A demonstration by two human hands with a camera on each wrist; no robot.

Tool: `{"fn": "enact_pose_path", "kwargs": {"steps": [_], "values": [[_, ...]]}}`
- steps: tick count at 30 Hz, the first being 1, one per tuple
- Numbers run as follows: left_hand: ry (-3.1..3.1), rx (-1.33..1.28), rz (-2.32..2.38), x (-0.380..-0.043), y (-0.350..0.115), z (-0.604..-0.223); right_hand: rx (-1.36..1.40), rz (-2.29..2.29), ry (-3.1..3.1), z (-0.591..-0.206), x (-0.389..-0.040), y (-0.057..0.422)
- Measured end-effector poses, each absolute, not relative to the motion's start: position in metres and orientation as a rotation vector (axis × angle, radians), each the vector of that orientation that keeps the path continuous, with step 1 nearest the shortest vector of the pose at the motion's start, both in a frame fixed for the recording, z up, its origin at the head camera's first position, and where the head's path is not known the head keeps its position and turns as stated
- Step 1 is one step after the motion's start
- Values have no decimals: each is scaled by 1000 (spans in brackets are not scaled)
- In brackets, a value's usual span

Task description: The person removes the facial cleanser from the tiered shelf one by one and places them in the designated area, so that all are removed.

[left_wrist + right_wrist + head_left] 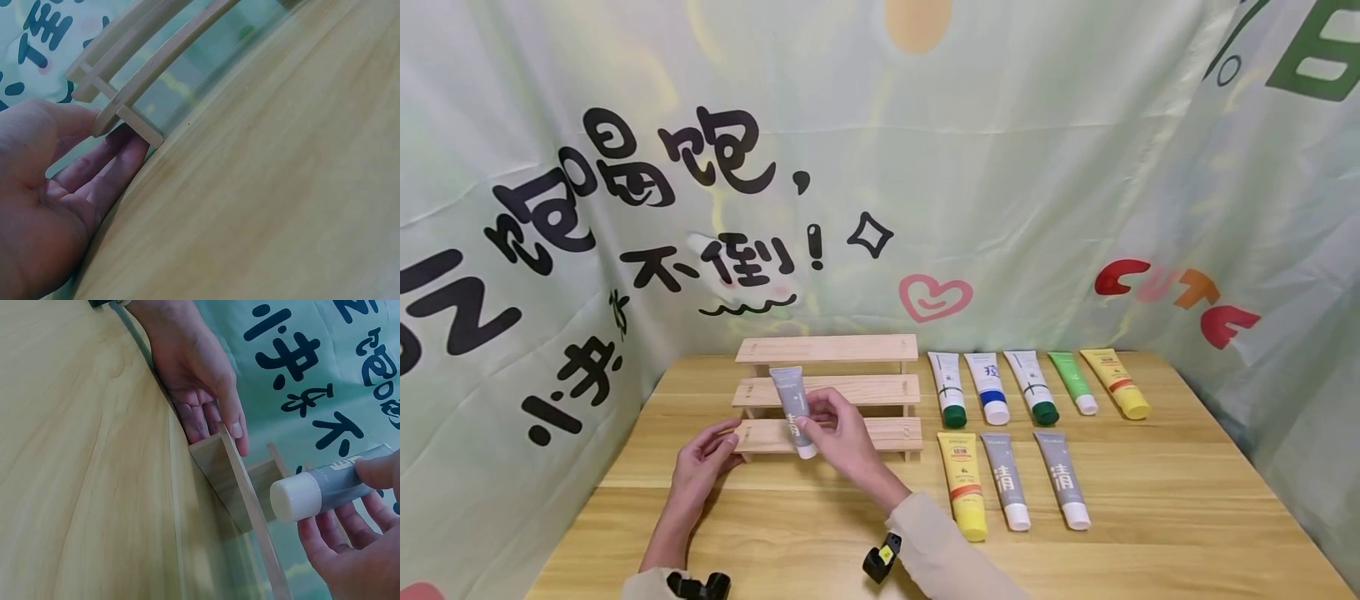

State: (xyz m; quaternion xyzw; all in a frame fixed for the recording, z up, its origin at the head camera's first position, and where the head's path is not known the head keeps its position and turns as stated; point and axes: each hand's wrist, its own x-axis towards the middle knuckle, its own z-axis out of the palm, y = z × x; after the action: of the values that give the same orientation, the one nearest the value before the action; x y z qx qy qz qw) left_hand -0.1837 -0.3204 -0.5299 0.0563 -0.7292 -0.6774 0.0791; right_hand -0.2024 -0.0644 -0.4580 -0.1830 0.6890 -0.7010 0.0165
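Observation:
A grey tube with a white cap [788,400] is held upright by my right hand [842,437], thumb across its front and fingers behind. It overlaps the lower steps of a three-tier wooden rack [868,433] in the head view. In the right wrist view the tube's cap [294,497] points toward the camera. My left hand [700,467] grips the left end of the rack's lowest step. The left wrist view shows its thumb [75,119] at the step's end and the fingers [128,150] below, beside the rack's foot.
Right of the rack, a back row holds white tubes [947,387], a small green tube [1072,382] and a yellow tube [1114,382]. In front lie another yellow tube [964,483] and two grey tubes [1006,479]. A printed cloth [1037,208] hangs behind the wooden table [1150,517].

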Motion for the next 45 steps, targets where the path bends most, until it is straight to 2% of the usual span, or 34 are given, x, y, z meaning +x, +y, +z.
{"fn": "enact_pose_path", "kwargs": {"steps": [28, 45], "values": [[-2187, 149, -2018, -185, -320, -530, -540, -2124, 2284, -443, -188, -8], [-2159, 130, -2054, -183, -320, -528, -437, -2115, 2317, -452, -178, 17]]}}
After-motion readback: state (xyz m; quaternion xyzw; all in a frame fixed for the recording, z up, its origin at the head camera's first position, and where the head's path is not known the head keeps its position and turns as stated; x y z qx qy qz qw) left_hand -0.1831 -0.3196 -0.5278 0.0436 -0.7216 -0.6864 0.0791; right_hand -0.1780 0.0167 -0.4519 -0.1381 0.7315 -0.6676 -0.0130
